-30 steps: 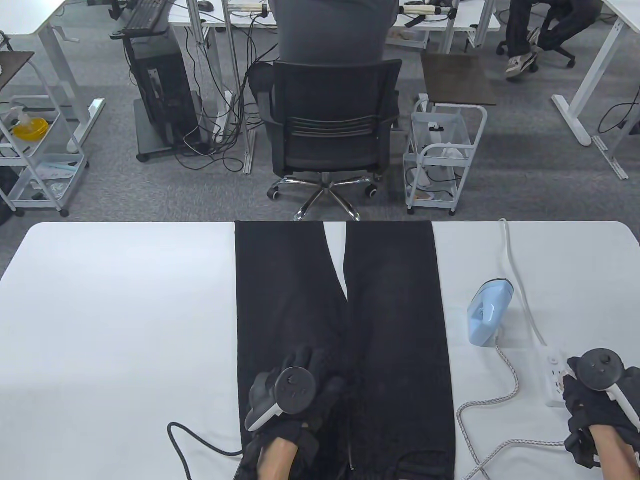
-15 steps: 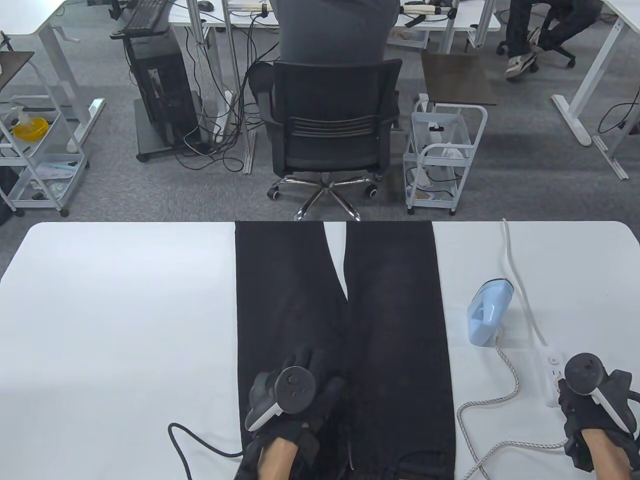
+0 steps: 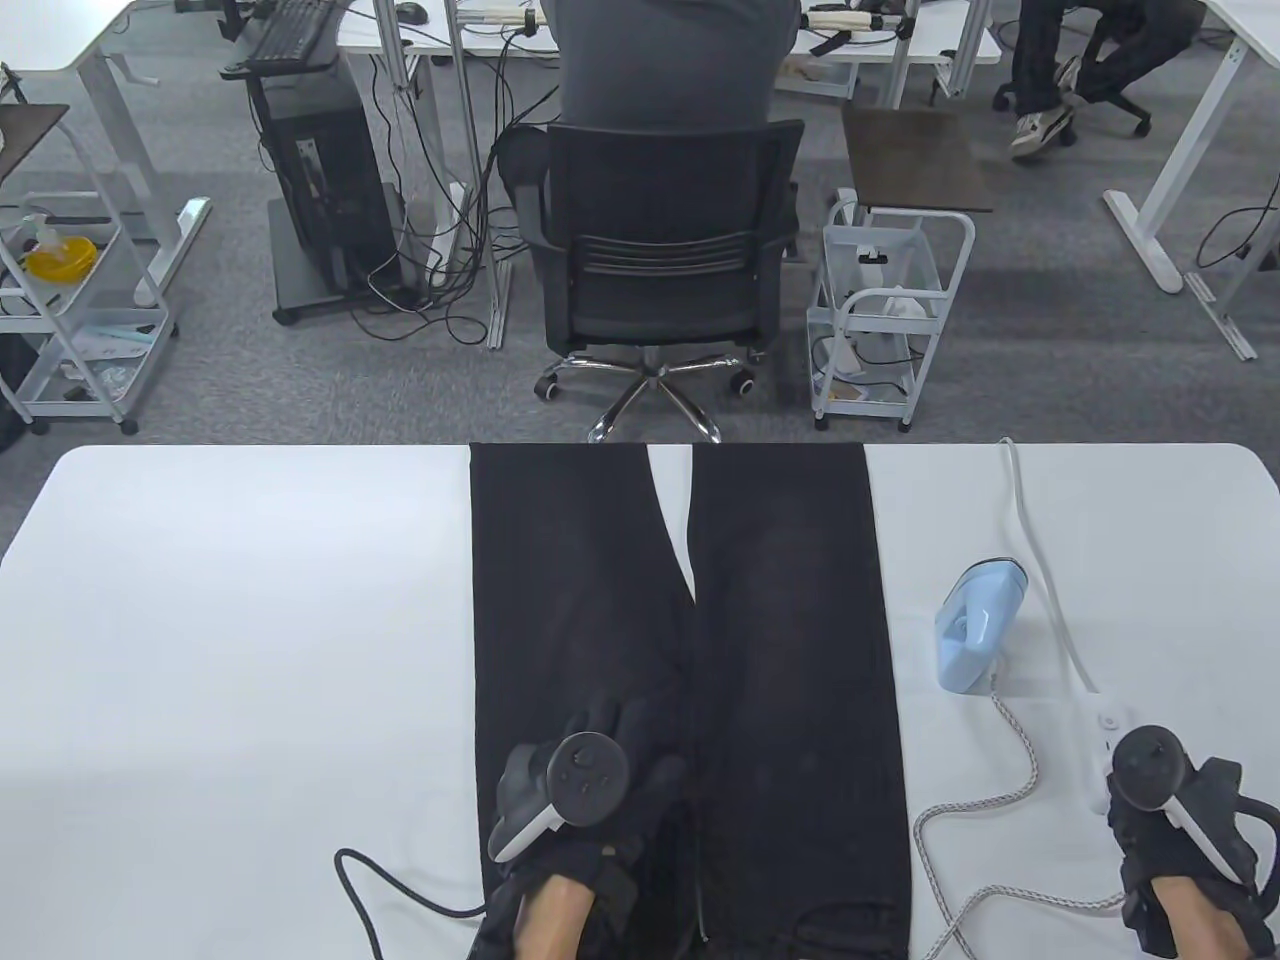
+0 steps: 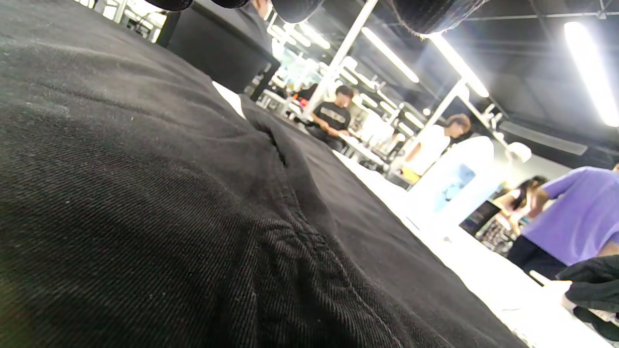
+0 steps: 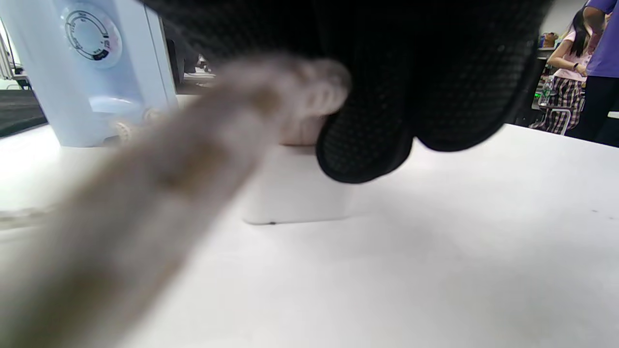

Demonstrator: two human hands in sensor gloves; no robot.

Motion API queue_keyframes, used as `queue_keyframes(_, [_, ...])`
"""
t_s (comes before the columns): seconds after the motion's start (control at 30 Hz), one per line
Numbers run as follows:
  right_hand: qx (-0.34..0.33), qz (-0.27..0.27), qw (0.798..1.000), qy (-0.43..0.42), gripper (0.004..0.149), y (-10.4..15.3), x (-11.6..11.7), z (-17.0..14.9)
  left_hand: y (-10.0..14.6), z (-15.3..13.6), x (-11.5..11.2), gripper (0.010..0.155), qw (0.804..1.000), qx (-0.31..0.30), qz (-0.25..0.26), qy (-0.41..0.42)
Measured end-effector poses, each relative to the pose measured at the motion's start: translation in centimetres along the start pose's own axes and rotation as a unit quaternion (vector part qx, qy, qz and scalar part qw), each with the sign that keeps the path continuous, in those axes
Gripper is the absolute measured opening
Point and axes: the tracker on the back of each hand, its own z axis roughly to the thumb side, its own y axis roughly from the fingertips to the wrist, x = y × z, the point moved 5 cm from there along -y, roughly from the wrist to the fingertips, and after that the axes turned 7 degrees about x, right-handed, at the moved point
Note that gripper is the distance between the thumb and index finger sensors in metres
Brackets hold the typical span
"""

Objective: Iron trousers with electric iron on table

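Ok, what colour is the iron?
Pale blue iron, standing upright beside the trousers; clearest in the table view.

- Table view: high, looking down over the white table (image 3: 250, 620) toward the office beyond.
- Left wrist view: skims low, very near the black trousers (image 4: 169, 203).
- Right wrist view: near table level, facing the iron (image 5: 92, 72), which all three views share.

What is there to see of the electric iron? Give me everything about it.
The electric iron is pale blue and white, plastic by its look, and stands upright on its heel on the white table, right of the black trousers and apart from them. The right wrist view shows a round temperature dial on its body. A woven, speckled cord leaves its base and loops toward the table's near edge. No hand touches it; the right hand is nearer, at the white power strip.
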Motion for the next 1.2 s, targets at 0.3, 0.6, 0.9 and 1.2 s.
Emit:
queue_keyframes(0.3, [0.023,0.073,0.997,-0.026,0.072,-1.4,-1.3,0.6,0.0,-0.5,0.4,0.079,1.000,0.004,0.003,0.005])
queue_keyframes(0.6, [0.026,0.126,0.992,-0.021,0.077,-2.9,0.9,2.0,0.0,-0.5,0.3,0.079,1.000,0.005,0.000,0.006])
queue_keyframes(0.9, [0.024,0.133,0.991,0.004,0.073,-3.3,2.9,2.5,-0.1,-0.6,0.1,0.079,1.000,0.009,-0.010,0.007])
queue_keyframes(1.2, [0.029,0.134,0.990,0.039,0.075,-3.8,3.0,3.3,-0.2,-0.3,-0.4,0.079,1.000,0.006,-0.021,0.004])
